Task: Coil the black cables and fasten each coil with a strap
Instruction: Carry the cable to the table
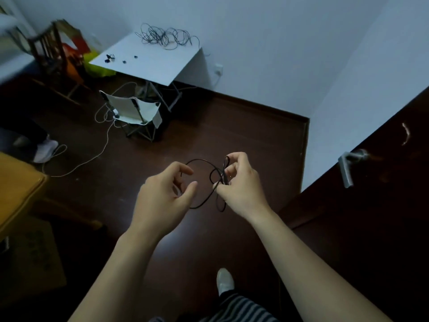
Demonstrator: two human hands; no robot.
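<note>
Progress looks slight: over the floor (232,126) the right hand (241,187) pinches a few small loops of one cable (199,160), the left hand (162,196) curls round its wider loop, no strap is on it, and a tangle (166,37) of cables waits on the far bench (151,66).

Bare dark floor (243,135) lies open below and ahead of the left hand (162,196) and right hand (241,189), which hold the black cable (199,160) in mid-air, hemmed by the door (371,217) and its handle (346,169) close on the right, the folding stool (133,112) and white table (151,66) ahead, and a white cord (102,152) trailing left.
</note>
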